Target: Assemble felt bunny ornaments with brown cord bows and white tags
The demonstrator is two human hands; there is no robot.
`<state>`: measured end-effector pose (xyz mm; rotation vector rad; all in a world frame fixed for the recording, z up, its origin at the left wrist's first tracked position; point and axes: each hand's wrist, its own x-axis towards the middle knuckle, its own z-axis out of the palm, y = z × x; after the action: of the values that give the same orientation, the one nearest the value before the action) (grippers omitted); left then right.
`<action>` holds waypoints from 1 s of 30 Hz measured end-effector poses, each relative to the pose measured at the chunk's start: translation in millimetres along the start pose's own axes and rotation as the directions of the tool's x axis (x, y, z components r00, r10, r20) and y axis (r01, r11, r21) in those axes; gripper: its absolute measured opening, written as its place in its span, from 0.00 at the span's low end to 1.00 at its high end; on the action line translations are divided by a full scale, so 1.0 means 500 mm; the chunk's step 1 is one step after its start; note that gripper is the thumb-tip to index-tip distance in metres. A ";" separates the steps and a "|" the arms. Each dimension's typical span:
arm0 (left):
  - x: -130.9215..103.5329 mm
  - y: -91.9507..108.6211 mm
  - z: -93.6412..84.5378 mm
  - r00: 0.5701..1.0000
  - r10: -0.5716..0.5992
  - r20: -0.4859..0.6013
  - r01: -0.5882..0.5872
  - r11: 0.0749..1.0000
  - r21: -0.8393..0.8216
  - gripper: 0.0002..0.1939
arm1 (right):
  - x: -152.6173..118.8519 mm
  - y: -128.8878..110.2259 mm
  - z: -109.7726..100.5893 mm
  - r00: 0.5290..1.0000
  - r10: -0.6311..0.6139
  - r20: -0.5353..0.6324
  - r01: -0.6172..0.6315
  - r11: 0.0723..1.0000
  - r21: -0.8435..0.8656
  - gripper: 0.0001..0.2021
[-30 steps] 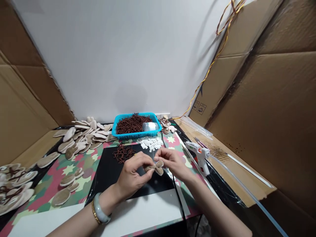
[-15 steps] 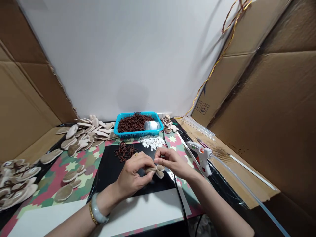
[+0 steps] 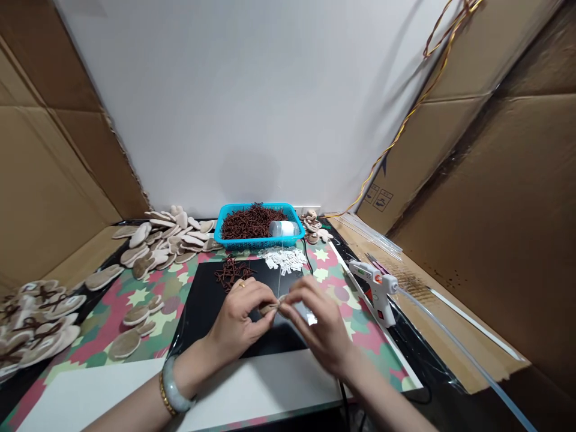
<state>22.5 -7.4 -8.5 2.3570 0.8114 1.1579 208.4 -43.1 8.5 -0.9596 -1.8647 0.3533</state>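
My left hand [image 3: 245,312] is closed, pinching a small brown plush piece [image 3: 269,308] between thumb and fingers. My right hand [image 3: 317,321] meets it from the other side, its fingertips closed on the same piece and covering most of its ear-like lobes. Both hands are above a shiny black board [image 3: 202,312]. From the fingertips a thin pale strand [image 3: 279,279] runs upward. Just behind the hands lie loose brown bows [image 3: 231,273] and a heap of small white labels [image 3: 284,260].
A blue basket [image 3: 218,231] of brown bows holds a clear jar [image 3: 283,228]. Plush pieces [image 3: 171,240] are heaped at the back left, with bow-trimmed ones [image 3: 40,318] nearer. A white glue gun [image 3: 380,291] stands at right, trailing a tube [image 3: 450,342]. Cardboard walls [image 3: 508,198] flank the table.
My right hand has come in and down onto the plush piece, covering lobes that showed before. The view has shifted slightly left, and the pale strand now shows clearly.
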 end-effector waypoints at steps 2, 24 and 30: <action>-0.005 -0.005 -0.016 0.993 0.081 0.090 -0.085 0.996 0.035 0.05 | 0.042 0.016 -0.026 0.973 0.007 0.229 -0.014 0.999 0.031 0.07; 0.002 -0.022 0.008 0.859 -0.407 -0.311 0.348 0.909 -0.227 0.03 | 0.010 0.035 0.096 0.975 0.204 -0.094 -0.179 0.959 0.220 0.10; 0.004 -0.001 0.004 0.884 -0.429 -0.186 0.320 0.845 -0.428 0.05 | 0.029 0.067 0.077 0.861 0.429 0.274 -0.494 0.573 0.654 0.16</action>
<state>24.9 -5.7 -8.8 1.6423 0.9827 1.3400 187.7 -4.3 -21.6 -0.8599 -1.3036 1.3586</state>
